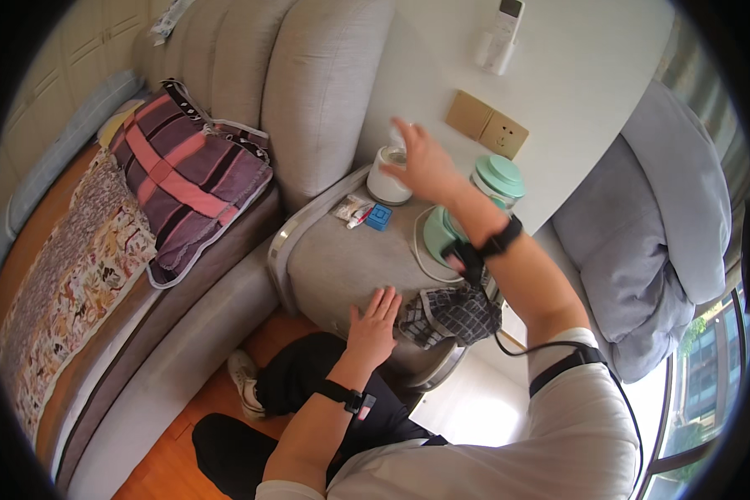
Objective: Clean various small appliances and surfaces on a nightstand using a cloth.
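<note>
My left hand (374, 328) rests palm down near the front edge of a grey padded bedside table (340, 269), holding nothing. A dark checked cloth (450, 317) lies crumpled just right of it. Over a small white rounded appliance (384, 181) at the back, my right hand (424, 164) is raised with thumb and fingers apart. A pale translucent shape by its fingertips is too unclear to name. In front of the appliance sit a blue square box (379, 217), a small white-and-red tube (358, 219) and a clear packet (351, 208).
Partly behind my right forearm are a mint-green lidded container (499, 178) and a mint-green base (436, 234) with a white cord. A bed with a plaid pillow (181, 175) stands left. The wall holds a socket plate (486, 124) and a remote (503, 37). Grey bedding (631, 250) is right.
</note>
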Tool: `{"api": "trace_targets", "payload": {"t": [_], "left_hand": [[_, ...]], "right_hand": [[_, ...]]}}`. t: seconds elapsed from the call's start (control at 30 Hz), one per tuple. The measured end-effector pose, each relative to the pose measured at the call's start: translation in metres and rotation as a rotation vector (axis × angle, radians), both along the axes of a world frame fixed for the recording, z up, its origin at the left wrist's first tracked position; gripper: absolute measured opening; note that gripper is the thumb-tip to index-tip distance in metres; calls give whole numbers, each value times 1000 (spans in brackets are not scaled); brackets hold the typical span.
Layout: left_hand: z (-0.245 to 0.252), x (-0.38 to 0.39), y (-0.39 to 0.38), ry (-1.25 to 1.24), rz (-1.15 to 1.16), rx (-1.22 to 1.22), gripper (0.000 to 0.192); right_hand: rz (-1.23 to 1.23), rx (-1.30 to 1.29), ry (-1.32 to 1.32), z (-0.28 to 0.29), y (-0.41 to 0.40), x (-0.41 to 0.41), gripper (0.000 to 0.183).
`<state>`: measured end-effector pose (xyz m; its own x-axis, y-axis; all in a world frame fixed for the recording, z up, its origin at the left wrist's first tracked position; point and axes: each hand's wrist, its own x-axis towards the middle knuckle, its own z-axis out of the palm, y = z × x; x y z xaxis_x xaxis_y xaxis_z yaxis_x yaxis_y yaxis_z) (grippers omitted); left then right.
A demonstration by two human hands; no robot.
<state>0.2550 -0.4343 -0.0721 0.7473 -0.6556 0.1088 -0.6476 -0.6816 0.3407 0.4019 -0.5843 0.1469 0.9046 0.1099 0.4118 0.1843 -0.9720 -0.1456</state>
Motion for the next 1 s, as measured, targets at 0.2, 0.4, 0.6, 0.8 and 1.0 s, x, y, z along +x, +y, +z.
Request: {"api": "trace_targets", "payload": {"t": [0.2,0.4,0.6,0.8,1.0], "left_hand": [[-15,0,-2,-16,26,-103,67],[-23,0,-2,-97,36,-28,86],[-22,1,1,-88,52,-42,86],[-21,3,2,-37,24,-76,83],[-26,33,67,757,177,-993,44]], "right_hand": [[-285,213,9,-3,-27,111,94],[-349,54,129,-32,-60,140,95],[-387,360,-37,-48,-45,120,79],[-226,849,-195,-32,-1,71,70],[476,1471,460,-22,63,-22,57]]}}
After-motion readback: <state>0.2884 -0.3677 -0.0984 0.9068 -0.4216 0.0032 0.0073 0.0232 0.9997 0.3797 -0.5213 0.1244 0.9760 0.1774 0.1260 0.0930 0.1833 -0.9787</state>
